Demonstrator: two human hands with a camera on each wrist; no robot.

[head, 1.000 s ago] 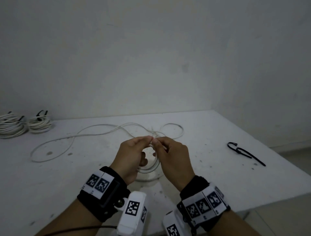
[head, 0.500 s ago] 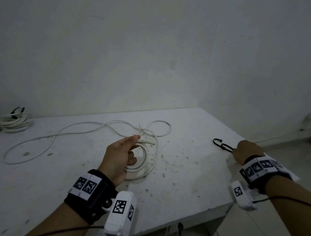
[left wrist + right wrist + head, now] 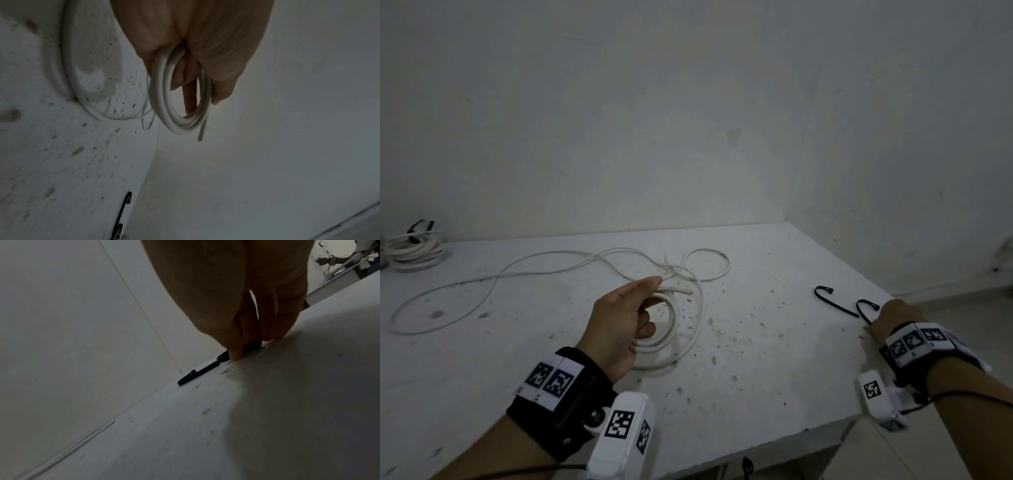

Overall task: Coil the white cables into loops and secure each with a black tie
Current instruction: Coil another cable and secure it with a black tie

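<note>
My left hand [image 3: 645,303] holds a small coil of white cable [image 3: 671,330] upright just above the table [image 3: 756,342], fingers curled through the loops. The left wrist view shows the coil [image 3: 162,100] with its cut end sticking out below. The rest of the cable [image 3: 517,274] trails loosely leftward across the table. My right hand [image 3: 885,317] is far to the right at the table's edge. There the thumb and fingertips [image 3: 236,347] pinch one black tie [image 3: 252,346] against the surface. A second black tie [image 3: 832,301] lies just left of it.
A coiled white cable bundle with a black tie [image 3: 414,250] sits at the far left by the wall. The table's right edge and corner run just beyond my right hand. Walls close the back and the right side.
My right hand let go of the coil and swung right to the black ties, where it now pinches one. My left hand kept the coil, and the view turned slightly right.
</note>
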